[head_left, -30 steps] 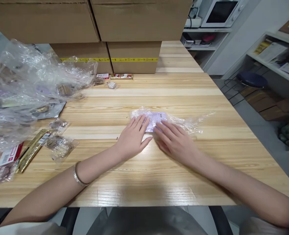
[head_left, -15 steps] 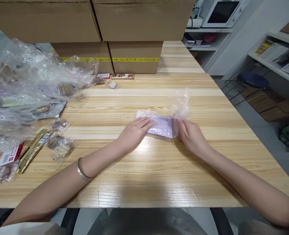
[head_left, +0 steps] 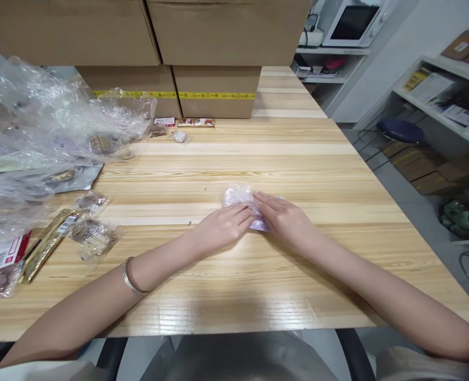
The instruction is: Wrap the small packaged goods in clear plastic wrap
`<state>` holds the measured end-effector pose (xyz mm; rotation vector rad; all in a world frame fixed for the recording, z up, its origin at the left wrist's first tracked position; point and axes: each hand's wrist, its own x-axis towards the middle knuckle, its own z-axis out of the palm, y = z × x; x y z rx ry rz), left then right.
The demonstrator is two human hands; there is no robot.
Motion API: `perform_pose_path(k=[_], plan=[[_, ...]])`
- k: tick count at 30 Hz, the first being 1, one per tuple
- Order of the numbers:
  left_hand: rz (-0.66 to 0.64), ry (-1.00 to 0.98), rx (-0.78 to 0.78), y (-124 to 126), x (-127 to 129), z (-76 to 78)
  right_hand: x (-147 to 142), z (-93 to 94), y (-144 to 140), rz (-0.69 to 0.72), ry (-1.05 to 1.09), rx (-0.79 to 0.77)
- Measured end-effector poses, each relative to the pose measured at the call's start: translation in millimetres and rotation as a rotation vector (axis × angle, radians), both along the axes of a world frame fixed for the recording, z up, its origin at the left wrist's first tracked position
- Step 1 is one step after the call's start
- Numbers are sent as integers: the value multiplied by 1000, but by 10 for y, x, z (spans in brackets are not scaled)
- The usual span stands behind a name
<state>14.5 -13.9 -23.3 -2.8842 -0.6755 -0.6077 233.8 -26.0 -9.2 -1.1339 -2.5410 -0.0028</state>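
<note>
left hand [head_left: 222, 226] flat, pinning the plastic-wrapped packet [head_left: 239, 198] | right hand [head_left: 284, 221] flat over its folded wrap | advice: press evenly, keep folds tight on table [head_left: 258, 286]

Pale lilac packet [head_left: 242, 203] in clear film; light striped woodgrain table [head_left: 298, 159]; brown cardboard boxes [head_left: 218, 84] with yellow tape (printed); silver bracelet [head_left: 129, 278]; gold sachet [head_left: 46, 244]; red-and-white label [head_left: 4, 252]

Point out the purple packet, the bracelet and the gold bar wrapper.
purple packet [head_left: 238, 197]: head view, crinkled top left corner.
bracelet [head_left: 128, 277]: head view, band on left wrist.
gold bar wrapper [head_left: 46, 245]: head view, middle of wrapper.
</note>
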Motion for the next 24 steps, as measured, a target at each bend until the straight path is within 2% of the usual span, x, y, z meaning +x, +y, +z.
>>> perform_pose_path(k=[3, 6, 10, 13, 17, 19, 21, 24], plan=[[23, -7, -14, -70, 26, 55, -73, 46, -75, 51, -9, -69], [108, -64, -99, -51, 11, 86, -54, 26, -104, 74, 4, -120], [167, -175, -402, 74, -69, 133, 136, 53, -10, 166, 145, -264], [238, -458, -686, 143, -101, 198, 272, 153, 57, 155, 375, -503], [284, -749, -1027, 182, -80, 222, 393, 173, 158, -74, 625, -857], [283, -859, -1142, 214, -75, 187, 497, 92, 308, -224, 810, -931], [318, -990, -1192, 265, -84, 143, 641, -9, 562, -388, 1077, -867], [429, -1143, -1211, 349, -105, 100, 834, -100, 1103, -607, 1345, -639]])
